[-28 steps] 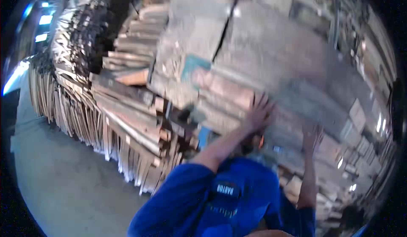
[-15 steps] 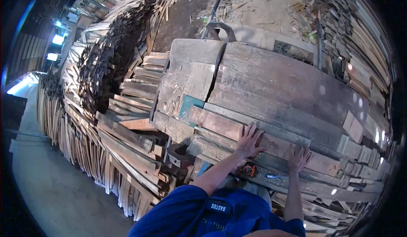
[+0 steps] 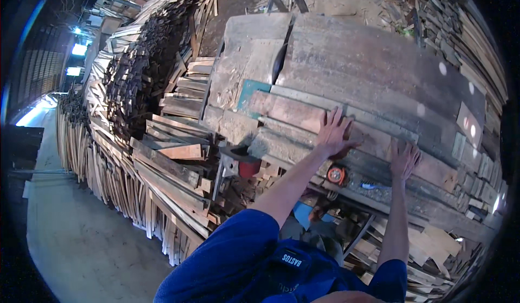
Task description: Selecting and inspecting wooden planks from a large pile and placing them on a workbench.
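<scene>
A long reddish-brown plank (image 3: pixel 295 110) lies flat across the near part of a worn wooden worktable (image 3: pixel 374 59). Its far edge runs along a thin grey wooden strip (image 3: pixel 374 120). My left hand (image 3: pixel 332 135) rests on the plank near its middle, fingers spread. Farther right, my right hand (image 3: pixel 404 159) lies over the same plank with its fingers stretched forward. Under the plank's left end, a green plate (image 3: pixel 253 93) shows in part. On the table's near ledge, between my forearms, sit a round orange-and-black tape measure (image 3: pixel 336 174) and a small blue-and-white object (image 3: pixel 374 185).
A dark slot (image 3: pixel 280 59) splits the tabletop. Stacked wood strips (image 3: pixel 108 194) line the left side, with shorter boards (image 3: pixel 179 151) beside the table. Small offcuts (image 3: pixel 476 165) cover its right end. A dark metal bracket with a red part (image 3: pixel 246 165) juts out near my left arm.
The view has shifted, so the table sits higher and farther right in the picture. Both hands stay on the plank in about the same places.
</scene>
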Action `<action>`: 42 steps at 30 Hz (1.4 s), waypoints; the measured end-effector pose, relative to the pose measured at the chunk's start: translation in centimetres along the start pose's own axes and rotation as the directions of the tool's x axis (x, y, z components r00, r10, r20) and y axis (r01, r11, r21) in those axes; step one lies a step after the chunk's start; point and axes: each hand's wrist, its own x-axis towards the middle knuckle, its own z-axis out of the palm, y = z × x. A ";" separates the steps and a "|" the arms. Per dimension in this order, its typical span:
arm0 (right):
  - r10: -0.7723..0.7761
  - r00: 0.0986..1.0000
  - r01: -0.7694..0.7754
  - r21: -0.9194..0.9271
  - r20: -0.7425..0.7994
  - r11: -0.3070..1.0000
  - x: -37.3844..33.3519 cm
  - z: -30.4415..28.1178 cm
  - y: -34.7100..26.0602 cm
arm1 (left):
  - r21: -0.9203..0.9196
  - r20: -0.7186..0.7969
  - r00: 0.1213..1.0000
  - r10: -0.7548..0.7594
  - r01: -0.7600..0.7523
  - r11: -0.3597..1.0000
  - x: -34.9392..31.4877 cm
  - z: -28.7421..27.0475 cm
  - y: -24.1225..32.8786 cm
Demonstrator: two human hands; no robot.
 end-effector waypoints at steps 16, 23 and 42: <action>-0.010 0.981 0.007 -0.016 -0.193 1.000 -2.0 0.9 0.3 | -0.022 -0.216 0.971 0.102 -0.109 0.994 -1.0 2.1 -1.1; -0.003 0.953 0.014 0.033 -0.304 0.999 -1.6 2.5 1.8 | 0.060 -0.287 0.941 0.177 -0.167 0.984 -0.7 2.8 -1.2; -0.083 0.949 0.104 0.052 -0.303 0.993 -0.9 1.2 0.1 | 0.109 -0.169 0.980 0.100 -0.083 0.991 -0.1 1.9 -1.5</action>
